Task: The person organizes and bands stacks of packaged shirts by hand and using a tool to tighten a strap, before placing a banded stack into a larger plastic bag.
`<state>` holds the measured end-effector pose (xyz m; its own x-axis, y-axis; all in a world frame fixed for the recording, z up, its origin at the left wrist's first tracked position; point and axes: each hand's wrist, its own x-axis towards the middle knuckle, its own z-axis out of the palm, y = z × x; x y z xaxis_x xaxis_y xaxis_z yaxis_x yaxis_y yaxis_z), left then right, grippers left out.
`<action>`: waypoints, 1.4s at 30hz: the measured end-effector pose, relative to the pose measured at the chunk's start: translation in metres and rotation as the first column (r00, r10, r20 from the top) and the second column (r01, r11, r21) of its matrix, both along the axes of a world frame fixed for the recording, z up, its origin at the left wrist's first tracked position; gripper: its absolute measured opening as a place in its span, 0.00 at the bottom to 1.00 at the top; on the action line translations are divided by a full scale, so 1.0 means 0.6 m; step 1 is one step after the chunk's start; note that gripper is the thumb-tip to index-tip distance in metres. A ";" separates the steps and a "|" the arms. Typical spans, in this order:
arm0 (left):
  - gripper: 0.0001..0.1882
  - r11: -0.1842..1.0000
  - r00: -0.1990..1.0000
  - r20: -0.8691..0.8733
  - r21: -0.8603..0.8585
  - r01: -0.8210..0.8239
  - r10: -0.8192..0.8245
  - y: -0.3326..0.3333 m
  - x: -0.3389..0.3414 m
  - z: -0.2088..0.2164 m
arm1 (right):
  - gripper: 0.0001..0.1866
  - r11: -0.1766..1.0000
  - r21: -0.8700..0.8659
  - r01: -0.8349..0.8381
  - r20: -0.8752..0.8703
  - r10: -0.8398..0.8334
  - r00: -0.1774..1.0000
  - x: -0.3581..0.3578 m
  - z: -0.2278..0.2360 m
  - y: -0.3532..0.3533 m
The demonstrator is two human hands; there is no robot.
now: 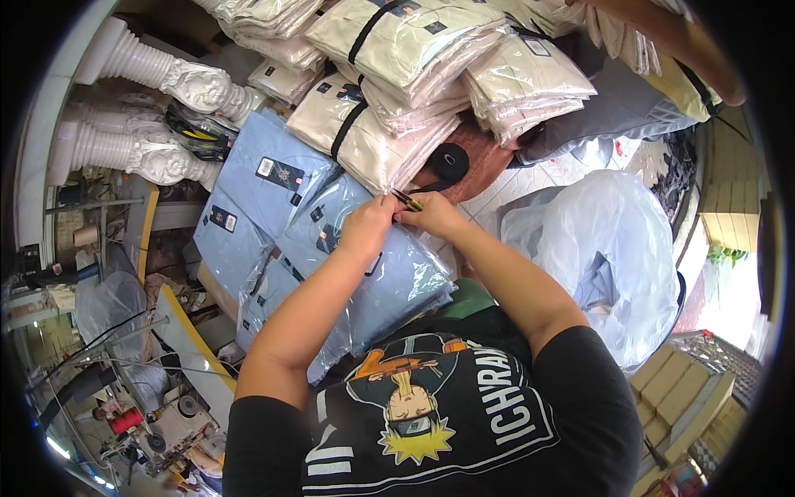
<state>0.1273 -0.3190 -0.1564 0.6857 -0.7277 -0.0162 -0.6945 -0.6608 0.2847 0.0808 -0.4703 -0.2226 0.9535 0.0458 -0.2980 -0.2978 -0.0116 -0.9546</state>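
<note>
My left hand (367,225) and my right hand (433,216) meet over the far edge of the folded blue garments (338,207), which lie in clear plastic sleeves. A small pair of thread snips (406,200), dark with yellow-green on it, sticks out of my right fingers, its tip pointing up and left. My left fingers are closed in a pinch beside that tip; what they pinch is hidden. Just beyond my hands lies a stack of bagged cream garments (385,153) tied with a black band (349,131).
A roll of black strap (448,164) sits past my right hand. More tied cream bundles (406,41) are piled at the back. A large translucent bag (592,265) holding blue cloth stands right. Another person's arm (691,50) reaches in top right. A sewing machine (170,427) stands lower left.
</note>
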 end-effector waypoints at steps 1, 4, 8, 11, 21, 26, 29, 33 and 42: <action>0.03 1.000 0.999 0.033 0.009 -0.012 0.011 -0.002 -0.004 0.000 | 0.08 1.000 -0.022 0.006 -0.010 -0.006 1.000 -0.001 -0.008 0.001; 0.06 0.999 0.992 0.124 -0.004 -0.033 0.033 0.009 -0.008 -0.021 | 0.06 0.986 -0.159 -0.056 0.003 0.057 0.998 -0.005 0.018 0.004; 0.09 0.977 0.978 0.111 -0.143 -0.157 0.174 0.016 -0.012 -0.042 | 0.09 0.955 -0.293 -0.056 0.142 0.101 0.985 -0.008 0.029 0.009; 0.10 0.936 0.837 -0.488 -0.104 -0.337 0.247 0.014 -0.002 0.002 | 0.11 0.932 -0.363 -0.003 0.208 0.084 0.974 -0.013 0.028 0.011; 0.10 0.932 0.764 -0.573 0.000 -0.363 0.297 0.022 0.024 0.006 | 0.09 0.900 -0.429 0.076 0.242 0.033 0.970 -0.020 0.051 0.024; 0.08 0.939 0.784 -0.537 0.044 -0.342 0.311 0.012 0.026 0.022 | 0.09 0.887 -0.446 0.118 0.290 0.019 0.957 -0.023 0.045 0.018; 0.06 0.886 0.787 -0.521 -0.117 -0.449 0.330 0.027 0.013 0.003 | 0.09 0.882 -0.463 0.086 0.249 0.037 0.968 -0.023 0.049 0.009; 0.06 0.793 0.796 -0.473 -0.277 -0.542 0.379 0.029 -0.007 -0.009 | 0.10 0.874 -0.483 0.045 0.192 0.055 0.980 -0.023 0.047 0.002; 0.05 0.732 0.786 -0.321 -0.297 -0.613 0.528 0.047 -0.011 -0.008 | 0.10 0.787 -0.616 -0.036 0.161 0.170 0.972 -0.035 0.005 -0.015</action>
<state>0.1205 -0.2906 -0.1610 0.9840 -0.1771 -0.0185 -0.1183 -0.7277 0.6756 0.0597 -0.4792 -0.2198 0.9943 0.0214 -0.1042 -0.0679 -0.6263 -0.7766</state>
